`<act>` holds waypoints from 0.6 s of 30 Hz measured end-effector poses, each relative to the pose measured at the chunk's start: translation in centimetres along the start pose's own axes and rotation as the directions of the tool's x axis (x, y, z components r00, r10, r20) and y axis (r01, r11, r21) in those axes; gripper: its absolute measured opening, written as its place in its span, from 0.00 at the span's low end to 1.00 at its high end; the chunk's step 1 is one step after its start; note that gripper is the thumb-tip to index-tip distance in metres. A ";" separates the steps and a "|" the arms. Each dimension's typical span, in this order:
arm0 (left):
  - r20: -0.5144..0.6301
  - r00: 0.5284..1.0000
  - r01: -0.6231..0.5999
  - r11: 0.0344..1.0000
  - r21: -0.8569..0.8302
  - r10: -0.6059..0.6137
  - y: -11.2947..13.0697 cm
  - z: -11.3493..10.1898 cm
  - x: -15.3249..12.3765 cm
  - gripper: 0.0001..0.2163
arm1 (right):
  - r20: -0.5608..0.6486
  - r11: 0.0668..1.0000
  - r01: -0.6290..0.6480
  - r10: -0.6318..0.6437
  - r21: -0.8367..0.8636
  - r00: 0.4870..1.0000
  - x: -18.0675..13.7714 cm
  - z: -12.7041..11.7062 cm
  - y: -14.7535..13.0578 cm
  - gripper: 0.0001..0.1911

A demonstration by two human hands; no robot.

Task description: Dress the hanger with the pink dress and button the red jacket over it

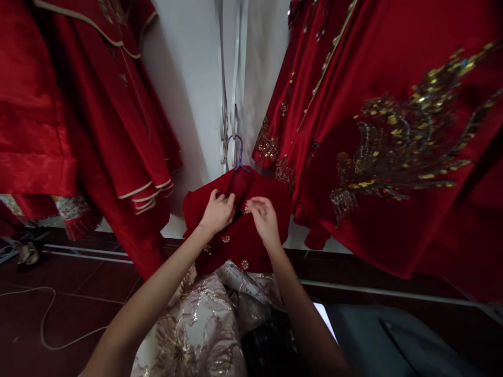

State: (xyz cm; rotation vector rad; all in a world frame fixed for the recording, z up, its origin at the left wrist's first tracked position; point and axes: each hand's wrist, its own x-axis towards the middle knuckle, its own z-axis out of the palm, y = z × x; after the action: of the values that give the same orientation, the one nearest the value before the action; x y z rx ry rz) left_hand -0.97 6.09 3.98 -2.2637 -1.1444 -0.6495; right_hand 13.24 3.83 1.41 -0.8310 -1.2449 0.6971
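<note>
One red garment [239,235] hangs before me on one purple hanger [240,163], lower edge meeting pale brocade [214,303]. Four jewelled ornaments [225,239] in sight: one at neck edge, three towards lower edge. Two forearms [165,293] reach forward, converging. My left hand [218,213]: fingers curled, grasping garment's left neck edge. My right hand [264,215]: back up, fingers pinched at neck-edge ornament; cannot tell whether gripping it.

red garment [273,191], plain matte cloth | on purple hanger [240,152], hook up, beyond L hand [219,210] & R hand [264,215] | neck opening btwn/just past hands, edge at L fingers | beaded flower ornament [246,209] at R fingertips | 3 sim. ornaments [226,239] on front, below hands
</note>
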 end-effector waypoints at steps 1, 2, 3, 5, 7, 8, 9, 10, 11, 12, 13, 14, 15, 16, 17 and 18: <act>-0.028 0.997 0.067 0.998 0.016 -0.066 -0.1 0.0 -0.2 0.14 | -0.001 0.996 -0.019 0.020 0.084 1.000 0.8 1.1 -0.1 0.22; -0.062 0.989 0.137 0.990 0.027 -0.135 -0.2 0.1 -0.4 0.16 | 0.024 0.989 -0.056 0.053 0.133 0.998 1.4 2.1 -0.1 0.27; -0.095 0.975 0.205 0.978 0.032 -0.201 -0.3 0.2 -0.5 0.19 | 0.066 0.981 -0.112 0.103 0.155 0.993 1.9 3.0 0.1 0.32; -0.150 0.938 0.320 0.947 0.027 -0.313 -0.7 0.4 -0.9 0.23 | 0.119 0.974 -0.210 0.199 0.085 0.973 2.5 4.4 0.7 0.42; -0.186 0.900 0.400 0.916 -0.003 -0.394 -1.2 0.8 -1.2 0.25 | 0.047 0.969 -0.224 0.230 -0.105 0.972 2.6 4.9 1.7 0.49; -0.199 0.883 0.429 0.903 -0.024 -0.425 -1.5 1.0 -1.5 0.25 | -0.021 0.954 -0.205 0.205 -0.218 0.978 2.7 4.7 2.3 0.51; -0.205 0.872 0.445 0.894 -0.044 -0.444 -1.8 1.2 -1.7 0.25 | -0.085 0.927 -0.183 0.164 -0.327 0.983 2.8 4.2 2.8 0.53; -0.205 0.869 0.449 0.892 -0.059 -0.451 -2.2 1.4 -2.0 0.25 | -0.135 0.892 -0.165 0.118 -0.421 0.984 2.9 3.6 3.3 0.54; -0.202 0.870 0.445 0.893 -0.069 -0.450 -2.6 1.6 -2.2 0.24 | -0.168 0.853 -0.151 0.076 -0.500 0.983 3.1 2.7 3.8 0.53; -0.197 0.874 0.437 0.896 -0.076 -0.443 -2.9 1.8 -2.4 0.24 | -0.187 0.811 -0.139 0.037 -0.568 0.982 3.4 1.6 4.2 0.51; -0.194 0.878 0.429 0.899 -0.084 -0.437 -3.3 1.9 -2.5 0.24 | -0.200 0.765 -0.129 0.000 -0.631 0.980 3.7 0.4 4.5 0.48; -0.196 0.877 0.427 0.899 -0.097 -0.438 -3.6 2.1 -2.7 0.24 | -0.206 0.718 -0.120 -0.033 -0.685 0.978 4.1 -0.8 4.7 0.45; -0.205 0.869 0.435 0.893 -0.116 -0.450 -3.9 2.1 -2.8 0.24 | -0.198 0.672 -0.112 -0.052 -0.732 0.979 4.5 -2.1 4.8 0.41; -0.218 0.855 0.451 0.882 -0.137 -0.471 -4.1 2.2 -2.9 0.24 | -0.183 0.621 -0.109 -0.056 -0.776 0.982 4.9 -3.3 4.9 0.38; -0.231 0.838 0.469 0.869 -0.158 -0.494 -4.4 2.2 -3.0 0.24 | -0.160 0.571 -0.107 -0.043 -0.814 0.986 5.3 -4.4 4.9 0.36; -0.241 0.820 0.489 0.855 -0.175 -0.518 -4.7 2.2 -3.2 0.25 | -0.134 0.523 -0.102 -0.023 -0.846 0.991 5.7 -5.4 4.8 0.35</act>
State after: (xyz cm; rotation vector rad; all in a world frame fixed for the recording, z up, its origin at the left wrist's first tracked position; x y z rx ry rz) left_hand -6.14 8.02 1.47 -1.8570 -1.6050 -1.2219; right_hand 19.58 10.24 -0.32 -1.7032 -1.4453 -0.0213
